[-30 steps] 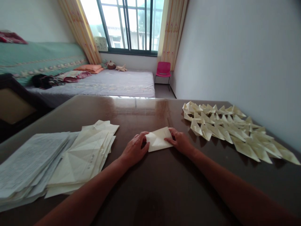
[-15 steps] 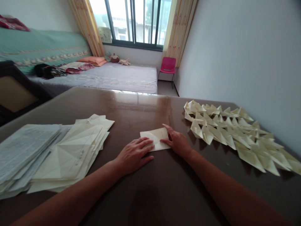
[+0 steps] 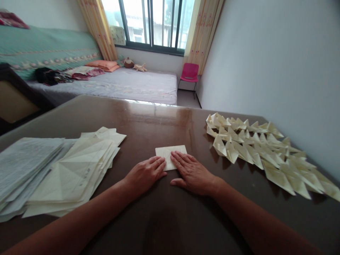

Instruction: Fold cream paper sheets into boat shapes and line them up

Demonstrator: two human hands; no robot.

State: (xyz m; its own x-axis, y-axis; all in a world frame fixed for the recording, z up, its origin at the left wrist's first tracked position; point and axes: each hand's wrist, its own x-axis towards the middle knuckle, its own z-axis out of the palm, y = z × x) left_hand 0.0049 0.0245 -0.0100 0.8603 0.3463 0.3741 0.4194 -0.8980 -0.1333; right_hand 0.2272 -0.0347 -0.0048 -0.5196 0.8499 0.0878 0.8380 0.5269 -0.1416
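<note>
A small folded sheet of cream paper lies flat on the brown table in front of me. My left hand rests on the tabletop with its fingertips on the paper's left edge. Across the paper's right part lies my right hand, palm down, fingers stretched out and thumb apart. Its fingers hide the lower right of the sheet. Both hands are open and lie flat.
On the left lie a stack of creased cream sheets and a pile of printed papers. Several rows of folded paper boats stand on the right. Beyond the table are a bed and a pink chair.
My right hand has moved from the paper's right edge onto its surface and flattened out. The left hand has drawn back slightly to the left. The view has shifted a little.
</note>
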